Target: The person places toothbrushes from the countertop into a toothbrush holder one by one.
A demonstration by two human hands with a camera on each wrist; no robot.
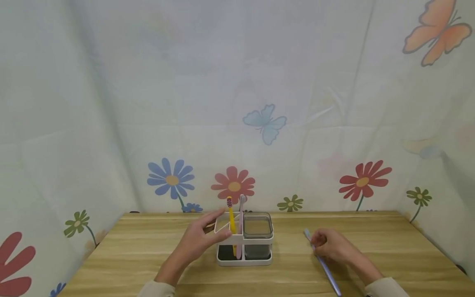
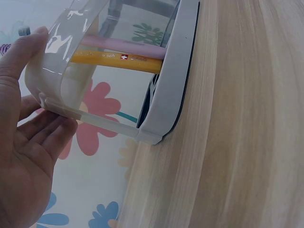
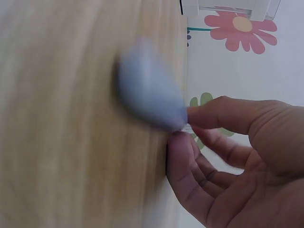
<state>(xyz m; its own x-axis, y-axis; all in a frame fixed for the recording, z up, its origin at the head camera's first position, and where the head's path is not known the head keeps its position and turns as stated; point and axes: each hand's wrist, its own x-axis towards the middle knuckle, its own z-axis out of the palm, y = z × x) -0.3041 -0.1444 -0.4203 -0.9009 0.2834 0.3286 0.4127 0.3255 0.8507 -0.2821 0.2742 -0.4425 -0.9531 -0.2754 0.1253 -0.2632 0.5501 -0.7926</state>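
Observation:
A white toothbrush holder (image 1: 258,240) stands on the table, and my left hand (image 1: 196,236) grips its upper frame at the left side. In the left wrist view, the thumb lies across the top and the fingers (image 2: 59,130) curl under the frame. Upright in the left compartment are a yellow toothbrush (image 1: 232,221) and a pale pink toothbrush (image 1: 241,220). A clear greyish cup (image 1: 257,250) fills the right compartment. Further right, my right hand (image 1: 334,246) pinches a lavender-blue toothbrush (image 1: 326,273) between thumb and forefinger. That toothbrush's near end (image 3: 145,88) is blurred in the right wrist view.
Beneath everything is a wood-grain table (image 1: 285,272). A pale cloth backdrop (image 1: 185,103) printed with flowers and butterflies rises behind the table's back edge and along both sides.

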